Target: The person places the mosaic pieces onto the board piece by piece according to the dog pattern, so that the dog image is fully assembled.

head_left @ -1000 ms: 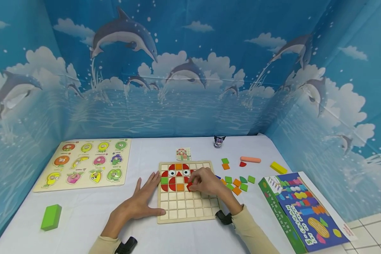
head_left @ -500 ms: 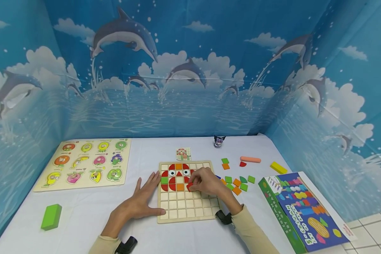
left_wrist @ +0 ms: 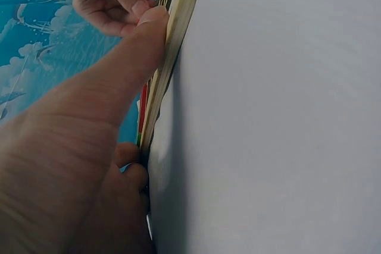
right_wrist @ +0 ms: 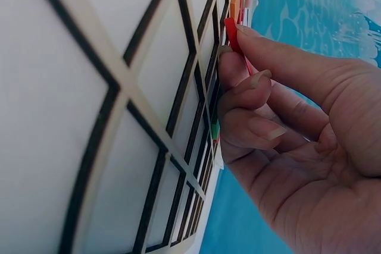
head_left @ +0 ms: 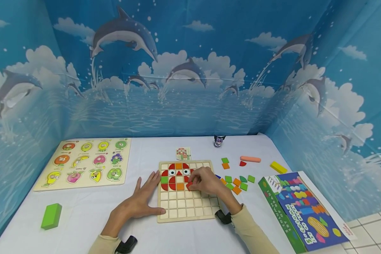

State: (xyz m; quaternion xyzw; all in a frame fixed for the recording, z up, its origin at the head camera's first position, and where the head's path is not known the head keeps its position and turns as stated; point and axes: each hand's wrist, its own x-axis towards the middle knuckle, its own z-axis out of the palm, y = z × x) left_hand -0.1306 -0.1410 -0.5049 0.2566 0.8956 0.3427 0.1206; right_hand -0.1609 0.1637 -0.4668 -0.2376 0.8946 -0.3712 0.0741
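A square wooden grid board [head_left: 190, 204] lies on the white cloth, its upper left cells filled with red, orange, green and eye-printed tiles. My right hand [head_left: 206, 181] is over the board and pinches a red tile [right_wrist: 233, 35] between thumb and fingers, close to the orange tile [head_left: 180, 187]. The red tile stands tilted at its cell in the right wrist view; its full outline is hidden by the fingers. At the board's left edge rests my left hand [head_left: 139, 203], fingers straight and spread, thumb touching the lower left rim. In the left wrist view that thumb [left_wrist: 140, 40] presses the board's edge.
Loose tiles [head_left: 236, 190] lie right of the board, near a pink stick [head_left: 250, 159] and a yellow block [head_left: 278, 167]. A pattern card [head_left: 183, 153] and figurine [head_left: 219, 141] stand behind. Left are a fruit puzzle [head_left: 82, 165] and green block [head_left: 51, 216]; right, a box [head_left: 308, 211].
Both hands hold almost the same places. The red tile has shifted very slightly within the right fingers' pinch; nothing was let go.
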